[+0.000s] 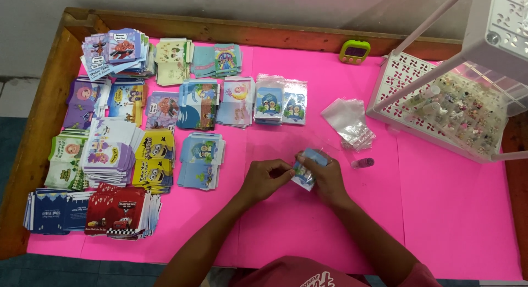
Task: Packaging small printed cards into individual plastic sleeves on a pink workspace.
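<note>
Near the centre of the frame, both hands hold one small blue card packet (306, 170) above the pink surface (451, 210). The left hand (267, 179) pinches its left edge, and the right hand (327, 179) is closed around it from behind. To do this well, the fingers should hold only the edges, so the card stays flat; the loose clear bags (346, 122) lie just above and to the right.

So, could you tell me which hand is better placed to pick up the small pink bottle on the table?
Probably the right hand: the small pink bottle lies just beside it on the pink table, though it holds the small blue card packet. The left hand is farther away.
</note>
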